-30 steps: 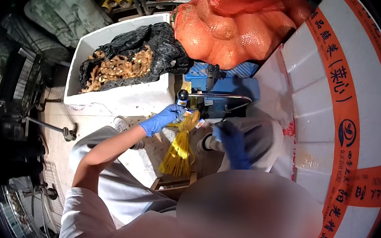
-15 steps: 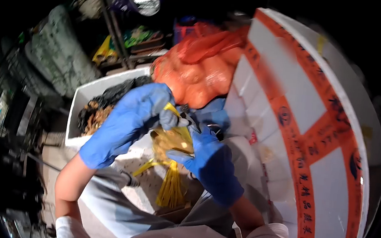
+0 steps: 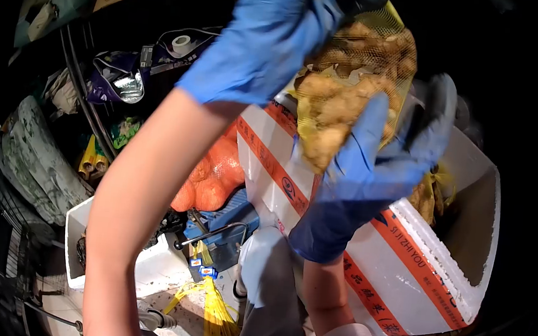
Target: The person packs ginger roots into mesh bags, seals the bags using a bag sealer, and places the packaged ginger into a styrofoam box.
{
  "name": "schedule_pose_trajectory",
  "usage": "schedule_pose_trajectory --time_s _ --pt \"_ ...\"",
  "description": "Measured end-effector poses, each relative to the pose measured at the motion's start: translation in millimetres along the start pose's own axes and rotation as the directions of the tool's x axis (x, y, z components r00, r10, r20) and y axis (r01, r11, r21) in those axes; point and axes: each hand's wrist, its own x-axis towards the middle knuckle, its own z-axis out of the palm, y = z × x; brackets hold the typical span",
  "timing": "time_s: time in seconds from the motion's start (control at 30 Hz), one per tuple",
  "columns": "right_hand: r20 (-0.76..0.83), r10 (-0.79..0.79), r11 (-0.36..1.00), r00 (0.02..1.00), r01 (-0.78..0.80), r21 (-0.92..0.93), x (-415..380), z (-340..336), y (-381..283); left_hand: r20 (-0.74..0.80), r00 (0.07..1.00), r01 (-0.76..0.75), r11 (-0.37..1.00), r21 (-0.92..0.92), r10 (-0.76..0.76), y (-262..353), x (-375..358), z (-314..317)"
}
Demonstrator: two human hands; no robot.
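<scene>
A yellow mesh bag (image 3: 354, 92) of lumpy tan roots that look like ginger hangs at the upper middle of the head view. My left hand (image 3: 278, 36), in a blue glove, is closed on the bag's top; its fingertips are partly cut off by the frame and dark. Beside the bag's lower right side is my right hand (image 3: 366, 171), also gloved in blue. Its fingers are spread and smeared by motion, with nothing held in them. Below and behind stands a large white foam box (image 3: 417, 273) with orange printed tape, and another yellow mesh bag (image 3: 432, 193) lies inside it.
A red mesh sack (image 3: 209, 178) of round produce sits behind my left forearm. Near my knees are a blue case-like object (image 3: 237, 213), a bundle of yellow mesh strips (image 3: 219, 315) and a smaller white foam box (image 3: 166, 265). Metal poles (image 3: 85, 92) rise at the left.
The yellow mesh bag has gone from low before my lap up toward the large foam box. My right hand has come away from it and spread. The view has turned right.
</scene>
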Motion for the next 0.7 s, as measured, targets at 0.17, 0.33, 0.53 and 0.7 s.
schedule_pose_trajectory --time_s 0.17,0.33,0.53,0.7 --pt "-0.037 0.003 1.0 0.999 -0.004 -0.016 -21 -21 -3 -0.188 0.981 0.065 0.992 0.109 -0.044 -57 34 -70" --pt "0.153 0.091 0.919 0.984 -0.143 0.369 -54 -31 5 -0.391 0.898 0.393 0.766 0.509 -0.2 -70 35 -89" --pt "0.49 0.054 0.932 0.87 -0.22 0.288 -104 -50 17 -0.306 0.898 0.43 0.775 0.463 -0.316 -35 -5 -121" --pt "0.753 0.283 0.881 0.594 -0.471 0.04 -189 -75 12 -0.342 0.934 0.264 0.841 0.473 -0.1 49 -155 -81"
